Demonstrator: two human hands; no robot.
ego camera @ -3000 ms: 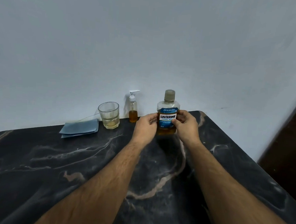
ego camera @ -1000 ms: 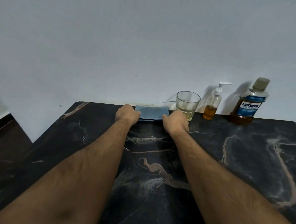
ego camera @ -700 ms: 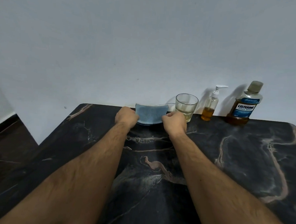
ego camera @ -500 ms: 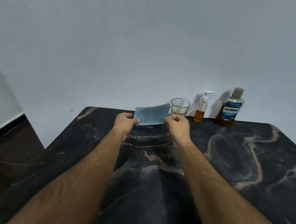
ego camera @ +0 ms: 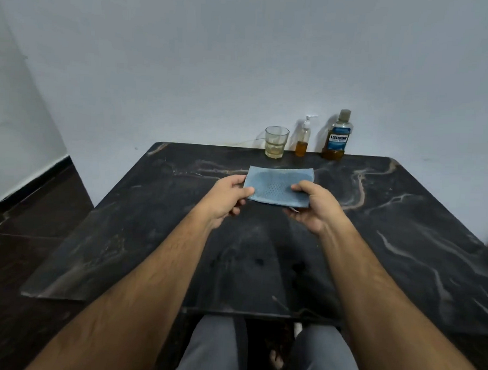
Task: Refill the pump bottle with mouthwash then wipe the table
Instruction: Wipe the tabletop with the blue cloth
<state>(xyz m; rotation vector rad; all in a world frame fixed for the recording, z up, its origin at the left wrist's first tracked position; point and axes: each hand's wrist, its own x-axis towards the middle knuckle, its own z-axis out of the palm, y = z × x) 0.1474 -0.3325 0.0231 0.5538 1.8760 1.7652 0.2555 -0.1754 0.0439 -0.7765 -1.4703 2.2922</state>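
A folded blue cloth [ego camera: 279, 184] is held flat above the dark marble table [ego camera: 150, 225]. My left hand [ego camera: 226, 196] pinches its left edge and my right hand [ego camera: 312, 206] grips its right near corner. Against the back wall stand a small pump bottle [ego camera: 303, 140] with amber liquid in its lower part and a capped Listerine mouthwash bottle [ego camera: 337, 138] to its right. Both bottles are upright and apart from my hands.
A drinking glass [ego camera: 276, 142] with a little pale liquid stands left of the pump bottle at the table's back edge. The wall runs behind the table. Dark floor lies to the left. My knees show under the near table edge.
Both hands lifted the cloth from beside the glass at the back and drew it toward me over the table's middle. My view has pulled back. Earlier, the hands left the mouthwash bottle.
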